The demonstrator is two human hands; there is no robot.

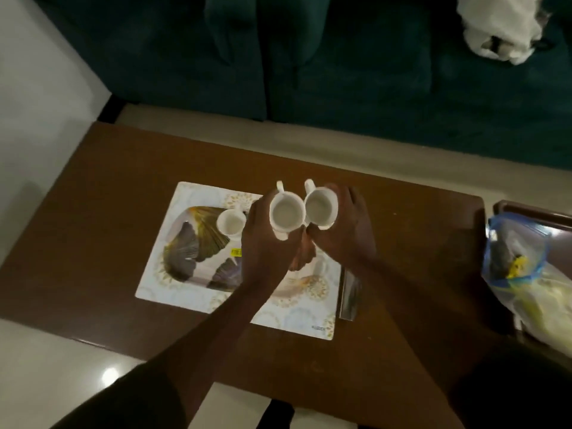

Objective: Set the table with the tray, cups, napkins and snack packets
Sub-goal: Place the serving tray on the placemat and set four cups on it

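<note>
A patterned white tray lies on the brown table. One small white cup stands on the tray's left half. Above the tray my left hand grips a white cup, and my right hand grips a second white cup. The two held cups touch side by side, handles pointing away from me. Another cup shows partly under my hands on the tray.
A clear plastic bag of packets rests on a dark side tray at the right. A dark flat packet lies beside the tray's right edge. A green sofa stands behind the table, with a white animal on it.
</note>
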